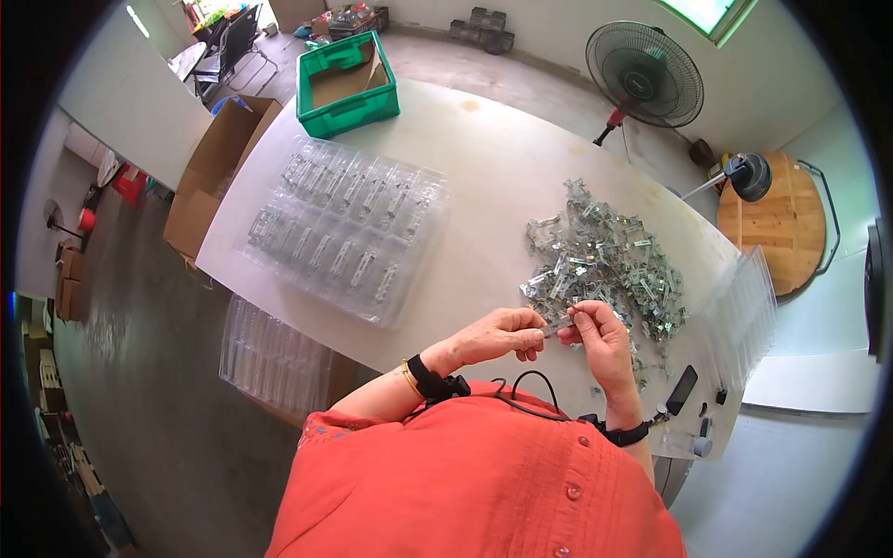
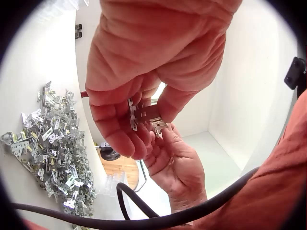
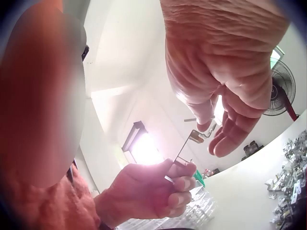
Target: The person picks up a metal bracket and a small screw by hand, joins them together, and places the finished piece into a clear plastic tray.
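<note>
Between the two hands, at the front of the metal pile, is a small metal hinge-like part (image 2: 149, 114). My left hand (image 1: 495, 337) pinches one end of it between thumb and curled fingers. My right hand (image 1: 603, 344) grips the other end with thumb and fingertips. In the right wrist view the thin metal part (image 3: 195, 137) spans from the left hand (image 3: 144, 191) to the fingers of the right hand (image 3: 225, 81). A heap of similar metal parts (image 1: 605, 260) lies just beyond the hands.
Clear plastic trays holding metal parts (image 1: 344, 228) lie left on the white table (image 1: 474, 186). A green crate (image 1: 349, 116) stands at the far edge, with stacked clear trays (image 1: 739, 316) and a black phone-like object (image 1: 682, 391) at right. A fan (image 1: 645, 74) stands behind.
</note>
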